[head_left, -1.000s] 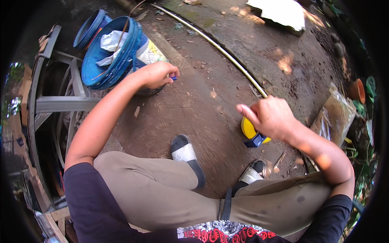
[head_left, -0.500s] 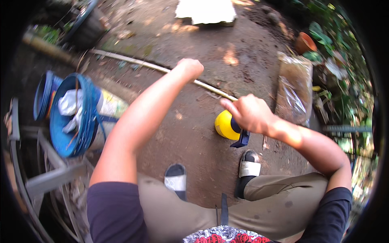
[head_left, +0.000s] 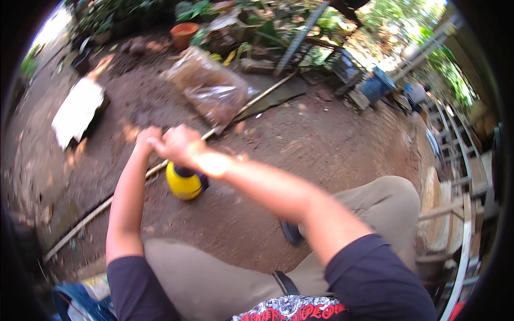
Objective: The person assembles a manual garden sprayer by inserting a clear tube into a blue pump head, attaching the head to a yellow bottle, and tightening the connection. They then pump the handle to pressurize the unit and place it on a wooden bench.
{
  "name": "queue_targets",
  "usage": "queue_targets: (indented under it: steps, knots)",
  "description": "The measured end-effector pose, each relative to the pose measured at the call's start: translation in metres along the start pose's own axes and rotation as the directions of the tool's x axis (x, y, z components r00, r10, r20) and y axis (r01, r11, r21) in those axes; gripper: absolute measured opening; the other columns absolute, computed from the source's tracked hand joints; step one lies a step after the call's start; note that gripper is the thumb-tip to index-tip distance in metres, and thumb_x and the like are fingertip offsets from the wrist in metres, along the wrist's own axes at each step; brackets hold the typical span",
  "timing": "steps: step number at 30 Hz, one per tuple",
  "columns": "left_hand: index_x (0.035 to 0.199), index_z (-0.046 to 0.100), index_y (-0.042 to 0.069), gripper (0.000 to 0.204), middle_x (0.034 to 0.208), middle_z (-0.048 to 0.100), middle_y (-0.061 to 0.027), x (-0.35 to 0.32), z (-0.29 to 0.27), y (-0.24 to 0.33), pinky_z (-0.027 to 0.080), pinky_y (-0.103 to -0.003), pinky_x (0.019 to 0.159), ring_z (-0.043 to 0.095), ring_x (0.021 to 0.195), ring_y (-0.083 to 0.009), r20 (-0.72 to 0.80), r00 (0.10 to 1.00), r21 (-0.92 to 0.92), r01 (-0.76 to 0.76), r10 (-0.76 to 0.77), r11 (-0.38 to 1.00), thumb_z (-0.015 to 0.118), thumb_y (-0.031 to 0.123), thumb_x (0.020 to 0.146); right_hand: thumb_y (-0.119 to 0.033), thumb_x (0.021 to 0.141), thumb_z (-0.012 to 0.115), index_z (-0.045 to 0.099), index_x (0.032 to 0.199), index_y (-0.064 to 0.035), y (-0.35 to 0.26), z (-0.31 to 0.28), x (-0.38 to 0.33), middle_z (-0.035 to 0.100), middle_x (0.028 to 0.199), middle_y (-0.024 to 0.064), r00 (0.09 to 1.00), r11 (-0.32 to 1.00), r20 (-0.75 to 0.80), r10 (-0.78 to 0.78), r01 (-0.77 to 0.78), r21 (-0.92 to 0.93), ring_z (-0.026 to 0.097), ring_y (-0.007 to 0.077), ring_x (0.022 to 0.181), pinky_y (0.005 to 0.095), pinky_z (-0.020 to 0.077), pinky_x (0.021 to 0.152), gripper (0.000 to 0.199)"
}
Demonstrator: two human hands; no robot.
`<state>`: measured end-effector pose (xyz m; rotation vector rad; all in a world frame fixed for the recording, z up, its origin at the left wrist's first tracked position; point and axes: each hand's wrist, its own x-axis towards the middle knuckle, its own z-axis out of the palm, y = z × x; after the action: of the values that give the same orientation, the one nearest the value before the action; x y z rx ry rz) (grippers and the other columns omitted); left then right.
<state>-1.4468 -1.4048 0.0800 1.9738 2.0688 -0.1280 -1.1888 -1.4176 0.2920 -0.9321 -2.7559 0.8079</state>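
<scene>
At far left lies a white, ragged-edged slab [head_left: 79, 111]; at near left, a blue plastic bucket [head_left: 72, 302] is cut off by the lower edge. A long, pale, thin pole [head_left: 155, 170] runs from near left toward the far middle, partly hidden by the left arm. The left hand [head_left: 149, 136] is curled and blurred; I cannot tell whether it pinches anything. Just right of it, its thumb toward the left hand, the right hand [head_left: 182, 143] is closed over the dark-blue top of a rounded yellow bottle [head_left: 183, 184], fingertips hidden. Beyond lies a clear plastic bag of brown material [head_left: 211, 85]. Near middle, red lettering [head_left: 318, 312] on the dark shirt is cropped. At far right, a blue container [head_left: 377, 83] is indistinct.
</scene>
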Motion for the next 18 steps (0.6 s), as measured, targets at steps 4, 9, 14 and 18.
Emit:
queue_targets:
  steps: [4, 9, 14, 18]
  knots:
    - [0.104, 0.07, 0.006, 0.023, 0.085, 0.071, -0.0116, -0.011, -0.008, 0.113, 0.054, -0.037, 0.068, 0.067, 0.073, -0.0215, -0.025, 0.979, -0.791, 0.104, -0.201, 0.603, 0.052, 0.015, 0.094, -0.05, 0.103, 0.048, 0.066, 0.062, -0.0037, 0.007, 0.043, -0.054, 0.066, 0.063, 0.0209, 0.906, 0.997, -0.423, 0.006, 0.025, 0.069, 0.069, 0.0366, 0.057, 0.0445, 0.0539, 0.048, 0.064]
    - [0.108, 0.069, 0.007, 0.023, 0.083, 0.062, -0.0006, -0.043, 0.008, 0.14, 0.047, -0.027, 0.064, 0.058, 0.073, -0.011, 0.268, 0.962, -0.961, 0.271, -0.047, 0.063, 0.051, 0.008, 0.093, -0.04, 0.096, 0.06, 0.066, 0.065, -0.0026, -0.014, 0.057, -0.099, 0.064, 0.057, 0.0183, 0.921, 0.953, -0.389, -0.001, 0.119, 0.279, 0.066, 0.0343, 0.052, 0.0438, 0.052, 0.049, 0.049]
    - [0.106, 0.069, 0.008, 0.023, 0.079, 0.062, 0.0002, -0.052, 0.002, 0.168, 0.045, -0.024, 0.065, 0.056, 0.071, -0.01, 0.398, 0.916, -0.874, 0.394, -0.047, 0.284, 0.051, 0.008, 0.093, -0.038, 0.099, 0.058, 0.067, 0.072, -0.0008, -0.001, 0.036, -0.1, 0.066, 0.064, 0.0212, 0.68, 0.921, -0.726, 0.102, 0.211, 0.327, 0.068, 0.0392, 0.058, 0.0479, 0.0539, 0.057, 0.047]
    - [0.105, 0.07, 0.007, 0.023, 0.079, 0.062, -0.0002, -0.062, 0.029, 0.145, 0.045, -0.024, 0.066, 0.056, 0.071, -0.0102, 0.377, 0.914, -0.867, 0.405, -0.148, 0.291, 0.05, 0.007, 0.093, -0.036, 0.098, 0.062, 0.061, 0.066, -0.0028, -0.015, -0.03, -0.106, 0.061, 0.06, 0.0205, 0.803, 0.865, -0.581, 0.134, 0.192, 0.464, 0.065, 0.0422, 0.058, 0.0509, 0.0528, 0.055, 0.046]
